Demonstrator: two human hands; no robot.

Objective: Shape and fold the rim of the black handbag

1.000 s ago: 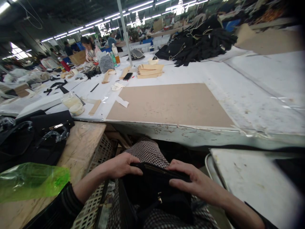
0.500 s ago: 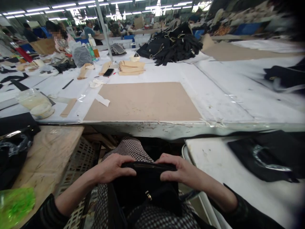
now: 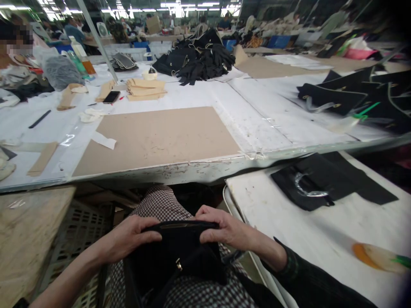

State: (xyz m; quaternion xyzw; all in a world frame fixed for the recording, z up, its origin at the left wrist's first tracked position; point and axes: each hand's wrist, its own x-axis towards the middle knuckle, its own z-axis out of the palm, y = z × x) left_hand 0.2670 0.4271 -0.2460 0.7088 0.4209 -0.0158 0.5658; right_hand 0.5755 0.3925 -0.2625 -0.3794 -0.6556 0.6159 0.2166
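Note:
A black bag [image 3: 167, 256] with small gold-coloured hardware rests on my lap, over checked cloth. My left hand [image 3: 138, 233] grips the left end of its upper edge, thumb on the near side and fingers behind. At the right end of the same edge, my right hand [image 3: 218, 229] pinches it in a like way. Between the two hands the rim shows a narrow slit. The bag's lower part is dark, so its details are hard to make out.
Ahead is a white-covered table with a brown board [image 3: 160, 139], beige strips [image 3: 146, 89] and a heap of black pieces [image 3: 202, 57]. At right, a white side table [image 3: 289, 231] bears a black bag [image 3: 305, 184] and an orange-tipped bottle [image 3: 379, 256]. A plastic crate [image 3: 77, 235] stands low at left.
The view has turned to the right, bringing more of the right side table and black pieces into sight. Both hands keep their hold on the bag's edge.

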